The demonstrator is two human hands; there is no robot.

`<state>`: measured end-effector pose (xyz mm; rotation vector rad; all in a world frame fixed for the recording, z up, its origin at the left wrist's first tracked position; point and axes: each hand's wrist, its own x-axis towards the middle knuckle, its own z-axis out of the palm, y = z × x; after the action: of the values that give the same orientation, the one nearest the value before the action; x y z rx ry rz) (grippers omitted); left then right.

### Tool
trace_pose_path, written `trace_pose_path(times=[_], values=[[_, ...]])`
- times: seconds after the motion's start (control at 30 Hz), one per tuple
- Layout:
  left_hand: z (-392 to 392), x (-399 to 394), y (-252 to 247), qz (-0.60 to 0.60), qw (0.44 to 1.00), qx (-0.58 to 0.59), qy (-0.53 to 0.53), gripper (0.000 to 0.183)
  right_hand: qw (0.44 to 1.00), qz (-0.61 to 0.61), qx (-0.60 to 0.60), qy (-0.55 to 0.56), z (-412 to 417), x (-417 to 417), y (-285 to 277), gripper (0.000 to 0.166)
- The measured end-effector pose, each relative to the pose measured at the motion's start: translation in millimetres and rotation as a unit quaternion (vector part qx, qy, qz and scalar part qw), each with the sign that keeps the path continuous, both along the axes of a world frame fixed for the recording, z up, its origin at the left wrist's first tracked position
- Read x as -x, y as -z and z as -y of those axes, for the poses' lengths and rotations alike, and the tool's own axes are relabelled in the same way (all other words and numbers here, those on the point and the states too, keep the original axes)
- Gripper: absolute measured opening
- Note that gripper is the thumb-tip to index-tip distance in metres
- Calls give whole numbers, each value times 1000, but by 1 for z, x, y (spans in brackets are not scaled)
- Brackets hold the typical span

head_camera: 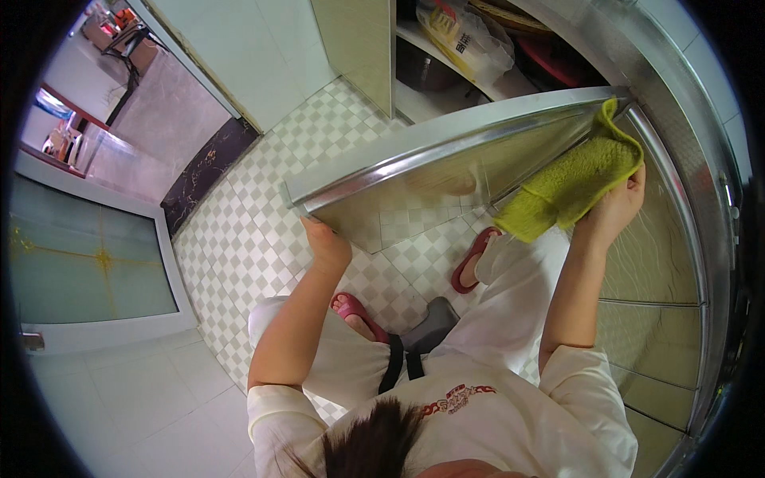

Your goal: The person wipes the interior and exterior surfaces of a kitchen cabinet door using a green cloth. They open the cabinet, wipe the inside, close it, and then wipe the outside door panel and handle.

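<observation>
Before me a glossy cabinet door (418,179) with a metal frame stands swung out from a steel-edged cabinet. My left hand (327,242) is at the door's free end, its fingers partly hidden behind the edge. A green cloth (568,179) is in my right hand (618,200), near the hinged end of the door. The cloth hangs over part of the door's glossy face and the corner beside it; whether it presses on the surface I cannot tell.
A second cabinet door (358,48) stands open beyond, by shelves holding a plastic bag (469,42) and a dark pot. A frosted glass door (89,257) and a dark threshold (206,173) lie left. Below me is a grey stool (433,322) on checkered floor tiles (239,221).
</observation>
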<state>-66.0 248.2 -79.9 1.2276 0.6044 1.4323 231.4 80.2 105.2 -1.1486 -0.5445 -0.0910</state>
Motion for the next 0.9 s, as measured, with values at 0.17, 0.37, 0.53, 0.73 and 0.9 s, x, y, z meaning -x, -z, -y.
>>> trace_pose_path(times=[0.17, 0.37, 0.53, 0.73, 0.9], values=[[-6, 5, -5, 18, 1000, -13, -20, 94, 992, 110, -24, 50, -33, -9, 29, 13], [20, -6, -40, -1, 998, 5, 68, 85, 959, 197, 48, 199, -53, 34, 38, 8], [24, -4, -46, -49, 997, -31, 59, 81, 934, 290, 75, 193, -58, 61, 32, 7], [11, -8, -47, 166, 965, 165, 117, 84, 883, 470, 1, -19, -81, 146, 31, 17], [12, -7, -59, 47, 981, 75, 173, 84, 836, 536, 48, -109, -82, 137, 25, 17]])
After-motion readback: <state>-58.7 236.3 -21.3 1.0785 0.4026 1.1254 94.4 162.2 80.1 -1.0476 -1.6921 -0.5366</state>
